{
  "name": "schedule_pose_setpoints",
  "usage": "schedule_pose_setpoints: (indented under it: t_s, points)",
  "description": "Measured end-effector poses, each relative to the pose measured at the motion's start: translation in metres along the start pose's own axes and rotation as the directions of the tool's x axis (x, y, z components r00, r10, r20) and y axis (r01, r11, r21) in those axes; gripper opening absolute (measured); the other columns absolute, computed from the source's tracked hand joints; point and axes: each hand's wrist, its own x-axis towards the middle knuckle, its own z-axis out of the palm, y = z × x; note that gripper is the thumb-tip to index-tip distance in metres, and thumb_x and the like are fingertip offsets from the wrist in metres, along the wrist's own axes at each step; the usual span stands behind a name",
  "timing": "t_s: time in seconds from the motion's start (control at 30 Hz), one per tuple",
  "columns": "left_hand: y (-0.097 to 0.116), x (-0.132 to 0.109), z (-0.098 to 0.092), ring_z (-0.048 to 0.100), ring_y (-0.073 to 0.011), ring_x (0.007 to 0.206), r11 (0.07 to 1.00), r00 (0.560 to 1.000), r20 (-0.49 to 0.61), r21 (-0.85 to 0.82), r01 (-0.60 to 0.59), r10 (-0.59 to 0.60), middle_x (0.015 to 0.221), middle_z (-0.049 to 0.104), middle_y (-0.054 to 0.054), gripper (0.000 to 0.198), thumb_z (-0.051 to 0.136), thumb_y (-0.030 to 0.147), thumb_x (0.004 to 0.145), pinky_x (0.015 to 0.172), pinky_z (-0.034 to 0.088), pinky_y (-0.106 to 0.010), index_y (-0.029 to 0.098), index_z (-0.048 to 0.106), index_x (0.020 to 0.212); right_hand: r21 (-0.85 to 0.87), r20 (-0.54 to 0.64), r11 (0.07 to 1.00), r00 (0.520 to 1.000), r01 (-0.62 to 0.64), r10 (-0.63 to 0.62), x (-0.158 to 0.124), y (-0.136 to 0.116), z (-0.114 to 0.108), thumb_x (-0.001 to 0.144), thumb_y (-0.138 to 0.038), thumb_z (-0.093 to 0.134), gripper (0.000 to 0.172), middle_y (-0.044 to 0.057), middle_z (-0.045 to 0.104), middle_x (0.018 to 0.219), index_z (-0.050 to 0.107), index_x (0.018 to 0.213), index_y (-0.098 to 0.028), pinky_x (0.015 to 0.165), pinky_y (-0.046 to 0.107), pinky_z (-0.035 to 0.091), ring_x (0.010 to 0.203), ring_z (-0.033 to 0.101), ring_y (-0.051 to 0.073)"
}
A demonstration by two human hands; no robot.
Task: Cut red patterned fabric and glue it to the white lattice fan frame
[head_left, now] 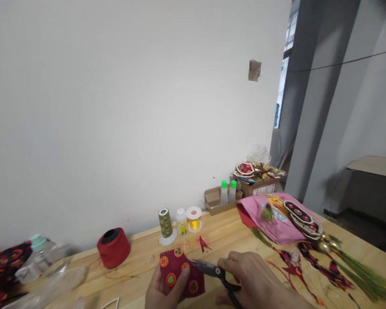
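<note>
My left hand point(169, 285) pinches a dark red piece of fabric point(171, 267) printed with round orange and green flowers, thumb on top. In my right hand point(249, 274) is a pair of black-handled scissors point(209, 269), its blades pointing left and reaching the fabric's upper right edge. Whether the blades are parted I cannot tell. A small red fabric scrap point(203, 243) lies on the table just beyond the fabric. To the right of my right hand are more dark red offcuts point(292, 266).
Along the wall stand a red thread cone point(113, 249), a green thread spool point(165, 224), a small bottle point(182, 222) and a yellow thread spool point(194, 223). At right are a pink cloth point(260, 214) with embroidered pieces, green tassels point(363, 274) and a filled cardboard box point(260, 187).
</note>
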Motion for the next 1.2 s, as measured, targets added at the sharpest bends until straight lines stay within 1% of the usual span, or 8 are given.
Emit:
schedule_pose_setpoints:
  t_s: [0.33,0.53,0.8,0.87,0.93,1.03,1.13,1.2]
  points:
    - [0.002,-0.002,0.002,0.065,-0.0243,0.061,1.000,1.000,0.015,-0.009,0.006,-0.006,0.067,0.071,-0.006,0.063,0.081,0.030,0.034,0.049,0.055,-0.033,0.014,0.052,0.087,-0.090,-0.031,0.995,0.998,0.043,-0.046,0.004,-0.001,0.011,0.068,-0.044,0.062,0.029,0.002,0.067,0.078,0.061,0.088,-0.022,0.054,0.024,0.034,0.069,0.063,0.019]
    - [0.002,-0.002,0.002,0.065,-0.0247,0.060,0.999,1.000,0.004,-0.032,0.015,-0.015,0.066,0.070,-0.006,0.062,0.081,0.029,0.034,0.048,0.055,-0.032,0.014,0.052,0.087,-0.121,-0.025,0.991,0.997,0.065,-0.069,0.004,-0.001,0.014,0.070,-0.041,0.061,0.026,0.003,0.067,0.076,0.060,0.085,-0.020,0.053,0.024,0.034,0.068,0.063,0.020]
    - [0.001,0.001,-0.001,0.064,-0.0236,0.057,0.999,0.999,0.010,-0.019,0.033,-0.033,0.065,0.070,-0.005,0.065,0.081,0.029,0.033,0.047,0.055,-0.036,0.014,0.050,0.088,-0.157,-0.058,0.982,0.991,0.110,-0.120,0.007,0.001,0.021,0.072,-0.034,0.059,0.019,0.003,0.067,0.076,0.059,0.083,-0.019,0.053,0.026,0.032,0.066,0.062,0.020]
    - [0.001,0.001,0.000,0.064,-0.0241,0.058,0.999,1.000,0.000,-0.016,0.028,-0.028,0.064,0.070,-0.005,0.064,0.081,0.028,0.033,0.047,0.055,-0.037,0.014,0.051,0.087,-0.141,-0.049,0.985,0.993,0.097,-0.105,0.007,0.001,0.022,0.072,-0.034,0.059,0.020,0.004,0.067,0.076,0.060,0.084,-0.019,0.052,0.025,0.031,0.066,0.062,0.020]
    - [0.001,0.000,0.001,0.064,-0.0240,0.058,0.999,1.000,0.002,-0.023,0.026,-0.026,0.065,0.070,-0.005,0.064,0.081,0.028,0.033,0.046,0.055,-0.036,0.014,0.051,0.088,-0.092,-0.052,0.995,0.998,0.043,-0.048,0.008,0.001,0.021,0.071,-0.038,0.060,0.022,0.004,0.067,0.073,0.061,0.082,-0.019,0.052,0.024,0.031,0.066,0.062,0.020]
    - [0.000,0.000,0.001,0.064,-0.0223,0.057,0.999,1.000,0.018,-0.026,0.023,-0.022,0.065,0.070,-0.005,0.064,0.081,0.029,0.033,0.046,0.054,-0.033,0.013,0.051,0.087,0.040,-0.108,0.998,0.993,-0.045,0.049,0.007,0.003,0.014,0.070,-0.042,0.060,0.023,0.001,0.065,0.066,0.060,0.071,-0.020,0.051,0.022,0.030,0.062,0.059,0.016]
    - [-0.001,0.001,0.001,0.064,-0.0217,0.058,1.000,1.000,0.013,-0.010,0.026,-0.026,0.065,0.070,-0.005,0.064,0.081,0.030,0.033,0.047,0.054,-0.033,0.014,0.051,0.088,0.125,-0.150,0.990,0.986,-0.057,0.076,0.004,0.007,0.007,0.068,-0.041,0.062,0.022,-0.002,0.061,0.062,0.057,0.065,-0.020,0.049,0.019,0.028,0.056,0.054,0.012]
    - [-0.001,0.002,0.001,0.064,-0.0221,0.058,0.999,0.999,0.021,-0.007,0.038,-0.038,0.065,0.070,-0.005,0.065,0.081,0.030,0.033,0.047,0.054,-0.034,0.014,0.050,0.088,0.139,-0.133,0.988,0.988,-0.060,0.079,0.001,0.008,0.005,0.064,-0.043,0.065,0.025,-0.003,0.059,0.059,0.056,0.062,-0.020,0.047,0.019,0.025,0.054,0.051,0.011]
